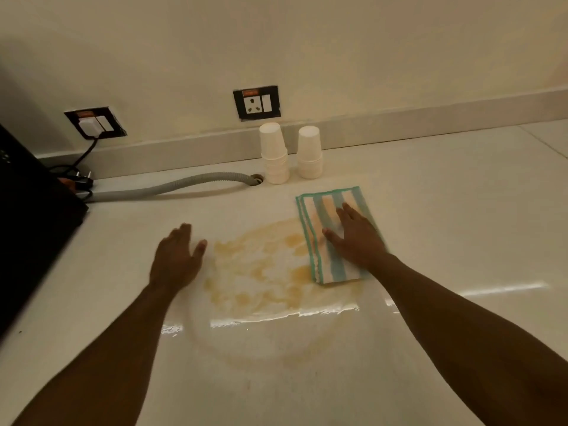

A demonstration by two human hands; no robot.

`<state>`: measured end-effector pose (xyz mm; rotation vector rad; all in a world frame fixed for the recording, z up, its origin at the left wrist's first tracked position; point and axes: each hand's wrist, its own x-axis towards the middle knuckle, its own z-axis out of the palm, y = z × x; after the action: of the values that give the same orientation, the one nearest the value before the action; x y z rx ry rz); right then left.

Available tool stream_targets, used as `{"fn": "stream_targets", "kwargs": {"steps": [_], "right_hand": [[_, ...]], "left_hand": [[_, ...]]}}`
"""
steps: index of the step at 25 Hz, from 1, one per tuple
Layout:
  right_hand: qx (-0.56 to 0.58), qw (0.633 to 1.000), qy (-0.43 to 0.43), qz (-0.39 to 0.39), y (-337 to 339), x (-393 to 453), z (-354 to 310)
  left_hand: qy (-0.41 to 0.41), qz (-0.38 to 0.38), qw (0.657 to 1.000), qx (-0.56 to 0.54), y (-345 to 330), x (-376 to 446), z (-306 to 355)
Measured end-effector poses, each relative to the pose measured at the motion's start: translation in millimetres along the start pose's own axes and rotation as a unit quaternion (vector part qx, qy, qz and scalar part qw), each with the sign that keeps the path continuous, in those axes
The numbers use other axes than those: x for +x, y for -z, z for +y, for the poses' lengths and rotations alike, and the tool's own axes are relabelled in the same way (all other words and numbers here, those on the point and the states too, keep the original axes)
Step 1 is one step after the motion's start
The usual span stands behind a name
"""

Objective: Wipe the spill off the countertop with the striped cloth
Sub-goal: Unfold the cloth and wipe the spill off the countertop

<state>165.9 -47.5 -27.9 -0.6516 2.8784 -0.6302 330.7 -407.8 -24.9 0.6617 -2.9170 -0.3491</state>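
Observation:
A yellow-brown spill (pixel 264 272) spreads over the middle of the white countertop (pixel 445 210), with a fainter wet ring in front of it. The folded striped cloth (pixel 319 216), green, white and pale orange, lies on the spill's right edge. My right hand (pixel 356 238) presses flat on the cloth, fingers spread toward the left. My left hand (pixel 178 256) rests flat on the counter just left of the spill, fingers apart and holding nothing.
Two stacks of upturned white paper cups (pixel 273 153) (pixel 309 152) stand by the back wall. A grey corrugated hose (pixel 172 187) runs into a counter hole. A black appliance (pixel 27 216) fills the left edge. Wall sockets (pixel 256 103) (pixel 93 123) sit above, one with a plug.

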Motion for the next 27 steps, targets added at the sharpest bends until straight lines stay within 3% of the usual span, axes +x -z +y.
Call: {"fn": "stream_targets", "kwargs": {"steps": [3, 8, 11, 21, 27], "right_hand": [[-0.039, 0.999, -0.007, -0.003, -15, 19, -6], [-0.107, 0.994, -0.024, -0.018, -30, 31, 2], [-0.125, 0.992, -0.03, -0.007, -29, 35, 10], [-0.129, 0.972, -0.196, 0.021, -17, 68, 21], [-0.131, 0.991, -0.03, -0.017, -45, 65, -59]], "left_hand": [[0.058, 0.01, 0.998, -0.011, 3, 0, -44], [0.071, -0.04, 0.995, 0.049, -1, 4, -87], [0.09, -0.049, 0.995, -0.002, -9, 7, -94], [0.07, -0.002, 0.998, 0.001, -23, 4, -98], [0.055, -0.003, 0.998, 0.003, -22, 4, -96]]}}
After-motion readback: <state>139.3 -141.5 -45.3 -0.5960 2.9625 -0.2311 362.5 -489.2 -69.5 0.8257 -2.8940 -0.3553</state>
